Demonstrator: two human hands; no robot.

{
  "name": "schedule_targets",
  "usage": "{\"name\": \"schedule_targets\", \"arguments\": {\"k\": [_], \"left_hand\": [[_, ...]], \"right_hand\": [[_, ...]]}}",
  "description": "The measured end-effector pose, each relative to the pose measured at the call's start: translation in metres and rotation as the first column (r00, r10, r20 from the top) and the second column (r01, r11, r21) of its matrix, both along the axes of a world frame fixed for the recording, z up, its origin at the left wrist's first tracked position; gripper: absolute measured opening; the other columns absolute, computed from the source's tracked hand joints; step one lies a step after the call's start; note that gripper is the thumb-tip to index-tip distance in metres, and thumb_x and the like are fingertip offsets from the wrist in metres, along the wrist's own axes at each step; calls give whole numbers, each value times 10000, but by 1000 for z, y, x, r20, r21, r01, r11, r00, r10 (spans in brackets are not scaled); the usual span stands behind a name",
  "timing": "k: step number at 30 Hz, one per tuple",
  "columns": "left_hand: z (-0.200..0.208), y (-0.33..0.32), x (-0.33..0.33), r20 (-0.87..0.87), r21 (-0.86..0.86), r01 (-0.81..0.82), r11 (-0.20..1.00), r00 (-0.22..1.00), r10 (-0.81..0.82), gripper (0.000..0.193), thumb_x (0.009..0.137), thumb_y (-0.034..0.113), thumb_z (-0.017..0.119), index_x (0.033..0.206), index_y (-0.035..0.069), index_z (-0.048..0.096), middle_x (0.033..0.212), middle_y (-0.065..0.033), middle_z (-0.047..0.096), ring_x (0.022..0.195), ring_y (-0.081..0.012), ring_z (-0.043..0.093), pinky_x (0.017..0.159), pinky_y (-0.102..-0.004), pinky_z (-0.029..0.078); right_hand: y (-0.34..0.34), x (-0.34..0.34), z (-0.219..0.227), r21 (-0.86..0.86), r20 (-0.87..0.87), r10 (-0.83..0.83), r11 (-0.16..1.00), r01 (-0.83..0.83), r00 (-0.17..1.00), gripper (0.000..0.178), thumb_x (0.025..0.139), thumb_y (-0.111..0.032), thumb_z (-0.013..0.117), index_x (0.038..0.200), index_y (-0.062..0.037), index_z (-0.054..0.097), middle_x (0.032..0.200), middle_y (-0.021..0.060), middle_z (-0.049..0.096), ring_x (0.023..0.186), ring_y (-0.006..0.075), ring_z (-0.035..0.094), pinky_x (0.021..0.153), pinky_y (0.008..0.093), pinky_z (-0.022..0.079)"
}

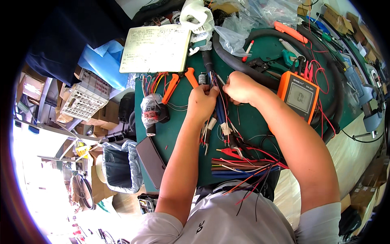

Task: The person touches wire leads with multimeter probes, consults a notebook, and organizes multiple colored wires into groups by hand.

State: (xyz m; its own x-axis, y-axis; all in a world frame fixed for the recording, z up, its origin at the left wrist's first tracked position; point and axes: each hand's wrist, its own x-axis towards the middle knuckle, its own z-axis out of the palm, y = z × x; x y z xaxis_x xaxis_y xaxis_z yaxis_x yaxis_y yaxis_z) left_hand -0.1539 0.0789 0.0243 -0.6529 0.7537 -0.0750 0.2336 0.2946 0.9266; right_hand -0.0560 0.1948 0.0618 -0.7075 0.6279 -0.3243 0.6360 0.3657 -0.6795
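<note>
The left hand (pixel 203 101) pinches the splayed wires (pixel 220 109) mid-bench (pixel 170 127); just right, the right hand (pixel 243 87) has its fingers curled closed, any hold hidden. Crowding could cause mixed-up cores; tugging could snap a thin one.

Wide fisheye on your head, facing down. Near view of your left hand (pixel 202 102) and right hand (pixel 242 87) over the green table (pixel 172 128).
</note>
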Motion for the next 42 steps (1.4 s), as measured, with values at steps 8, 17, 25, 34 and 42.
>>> {"name": "schedule_targets", "arguments": {"k": [8,17,25,34,42], "left_hand": [[7,-5,3,-79,-28,5,1000,997,-7,419,915,253,622,1075,-134,621,836,-145,681,733,-171,628,691,-297,494],[20,-17,8,-493,-21,-18,1000,870,5,373,836,330,670,938,-28,687,771,-229,662,780,-401,661,728,-420,525],[59,-80,42,-240,266,0,964,969,66,391,941,224,606,1164,-96,595,1068,-191,684,994,-217,671,872,-303,508],[7,-151,85,-247,414,-2,910,962,114,233,987,96,506,1120,-74,594,1050,-162,678,990,-203,655,891,-323,514],[-18,-163,102,-364,457,11,889,915,176,204,964,66,503,1073,-75,602,1028,-186,677,919,-243,666,834,-335,536]], "right_hand": [[-3,-9,0,-123,-41,-67,991,61,997,205,828,-86,556,848,88,662,768,199,682,644,288,690,614,394,562],[-31,30,55,740,-36,164,667,-84,986,152,858,-100,564,924,11,644,855,217,674,826,392,665,742,440,539],[-112,193,69,560,-540,165,803,206,825,194,904,9,504,1056,27,623,865,124,666,745,188,649,678,282,514],[-164,228,-20,845,-56,298,522,-113,953,429,829,-96,634,1255,-72,594,1312,105,569,1248,302,462,1022,460,401],[-161,192,-35,845,-108,281,532,-61,954,345,852,-225,619,1154,-60,636,1293,102,565,1272,304,421,1023,499,351]]}}
